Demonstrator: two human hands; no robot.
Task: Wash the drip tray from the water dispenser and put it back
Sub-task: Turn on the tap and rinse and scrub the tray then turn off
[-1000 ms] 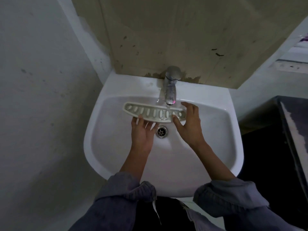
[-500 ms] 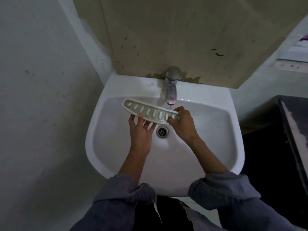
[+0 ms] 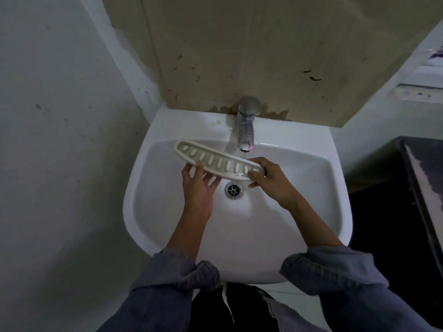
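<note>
The drip tray [image 3: 215, 161] is a long, curved, cream plastic piece with a row of oval slots. I hold it over the white sink [image 3: 311, 188], tilted with its left end higher and farther back. My left hand [image 3: 197, 185] supports it from below near its left half, thumb on the front rim. My right hand [image 3: 268, 176] grips its right end, under the chrome tap [image 3: 245, 125]. A thin stream of water falls from the spout onto that end.
The drain [image 3: 233, 189] lies just below the tray. A grey wall stands close on the left and a stained beige panel [image 3: 263, 56] behind the tap. A dark surface [image 3: 422, 188] sits to the right of the sink.
The tray has tilted, its left end swinging up and back while the right end came toward me. My right hand has closed more tightly around the right end.
</note>
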